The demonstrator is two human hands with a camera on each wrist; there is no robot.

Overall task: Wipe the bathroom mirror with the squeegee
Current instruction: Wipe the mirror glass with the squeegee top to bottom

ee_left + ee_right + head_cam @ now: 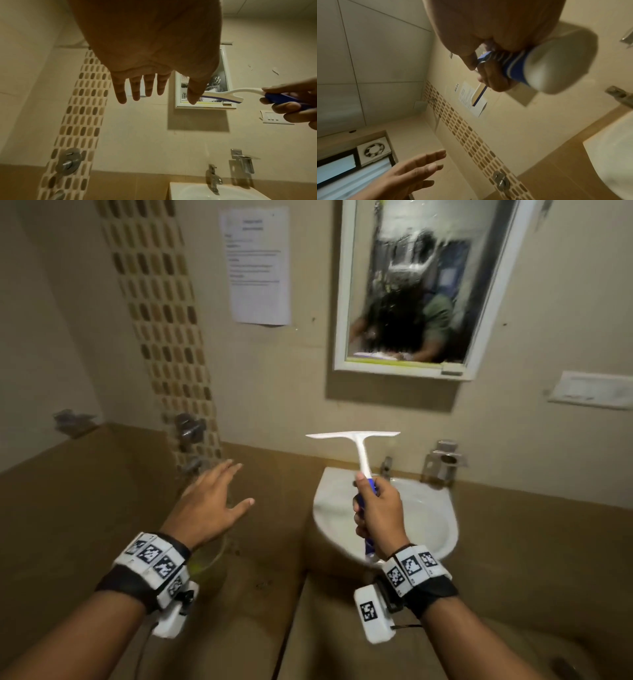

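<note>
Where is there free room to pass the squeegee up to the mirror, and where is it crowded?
Free: the bare wall between the mirror and the sink, above the squeegee in the right hand. Also free is the wall between paper notice and mirror. Crowded: the sink's back edge, with tap and metal holder.

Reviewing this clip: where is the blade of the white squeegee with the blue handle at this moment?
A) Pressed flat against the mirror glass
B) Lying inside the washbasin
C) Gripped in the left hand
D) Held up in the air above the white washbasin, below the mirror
D: the right hand grips the blue handle of the white squeegee, whose blade is in the air over the white washbasin, well below the white-framed mirror; the left hand holds nothing.
</note>
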